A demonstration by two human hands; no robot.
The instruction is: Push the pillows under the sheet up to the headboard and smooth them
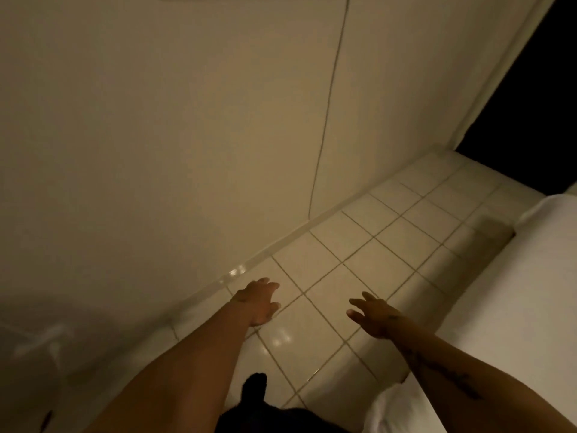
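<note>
The white sheet-covered bed [515,292] fills the right edge of the view, its side dropping to the tiled floor. No pillow shape or headboard shows in this view. My left hand [259,303] hangs over the floor tiles with fingers spread and holds nothing. My right hand [374,315] reaches forward beside the bed's edge, fingers apart and empty, not touching the sheet.
A beige wall [156,135] with a thin cable [327,114] running down it stands to the left. Pale floor tiles [390,232] form a narrow aisle between wall and bed. A dark opening [537,104] lies at the top right. My dark-socked foot [254,389] is below.
</note>
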